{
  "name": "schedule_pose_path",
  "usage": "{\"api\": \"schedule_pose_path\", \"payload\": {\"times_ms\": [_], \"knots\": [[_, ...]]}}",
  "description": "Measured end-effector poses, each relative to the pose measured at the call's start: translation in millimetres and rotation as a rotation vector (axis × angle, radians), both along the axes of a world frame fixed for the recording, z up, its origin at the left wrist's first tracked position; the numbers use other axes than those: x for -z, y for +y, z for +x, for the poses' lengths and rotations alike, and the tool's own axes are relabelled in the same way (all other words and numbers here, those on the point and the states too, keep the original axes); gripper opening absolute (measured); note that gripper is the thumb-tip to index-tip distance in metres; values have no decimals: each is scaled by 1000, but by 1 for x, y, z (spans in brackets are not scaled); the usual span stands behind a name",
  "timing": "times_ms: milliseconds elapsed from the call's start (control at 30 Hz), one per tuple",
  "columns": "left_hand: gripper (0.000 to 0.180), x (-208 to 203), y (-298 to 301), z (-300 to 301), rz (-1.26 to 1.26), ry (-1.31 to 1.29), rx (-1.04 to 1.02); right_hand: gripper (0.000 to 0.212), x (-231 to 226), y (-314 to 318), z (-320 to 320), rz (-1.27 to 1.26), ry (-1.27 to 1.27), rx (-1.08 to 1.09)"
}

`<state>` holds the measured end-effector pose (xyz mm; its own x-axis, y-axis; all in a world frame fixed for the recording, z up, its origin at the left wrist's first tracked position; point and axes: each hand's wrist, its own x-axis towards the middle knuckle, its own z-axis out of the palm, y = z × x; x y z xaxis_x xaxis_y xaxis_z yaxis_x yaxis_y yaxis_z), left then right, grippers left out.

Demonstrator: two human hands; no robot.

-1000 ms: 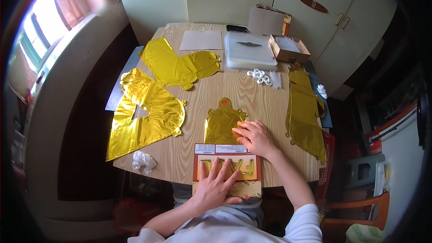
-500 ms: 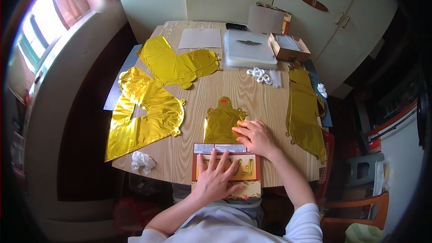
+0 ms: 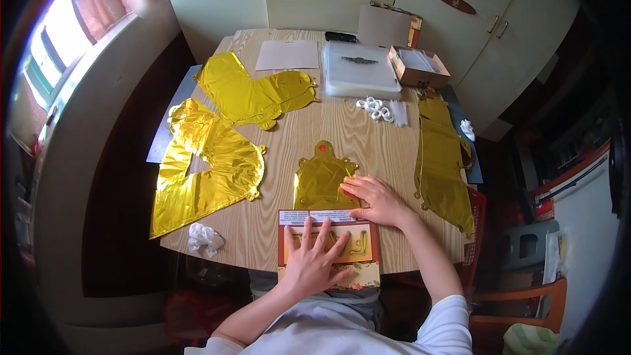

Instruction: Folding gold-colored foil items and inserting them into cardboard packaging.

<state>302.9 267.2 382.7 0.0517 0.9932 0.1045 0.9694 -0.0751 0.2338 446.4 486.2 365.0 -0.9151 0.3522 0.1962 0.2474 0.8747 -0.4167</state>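
Observation:
A folded gold foil balloon (image 3: 322, 181) with small tabs and a red dot at its top lies flat before me. Its lower end meets, or goes under, a printed orange-and-brown card (image 3: 363, 269) at the table's front edge. On that card my left hand (image 3: 311, 256) rests flat, fingers spread and pointing away from me. My right hand (image 3: 376, 201) lies palm down over the balloon's lower right side, fingers stretched out and touching the foil. Its thumb reaches the card's upper edge. Neither hand appears to grip anything.
More gold foil balloons lie at left (image 3: 227, 174), far left (image 3: 256, 92) and right (image 3: 439, 158). Behind are a clear plastic case (image 3: 360, 75), an open box (image 3: 420, 75), white ribbon rolls (image 3: 376, 109) and a white sheet (image 3: 286, 56). Crumpled tissue (image 3: 205, 239) sits front left.
My right hand has shifted slightly toward the right over the balloon, and its fingers lie straighter. The left hand stays on the card. The whole view has moved slightly.

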Motion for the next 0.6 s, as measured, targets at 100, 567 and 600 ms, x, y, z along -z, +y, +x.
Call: {"api": "schedule_pose_path", "payload": {"times_ms": [100,567,600], "knots": [[75,0,1,-1,3,-13,5,73,0,3,5,18,-46,-40],[76,1,0,0,-4,-21,3,64,4,10,4,-94,-9,-5],[76,1,0,0,-4,-22,0,63,3,10,3,-94,-10,0]]}}
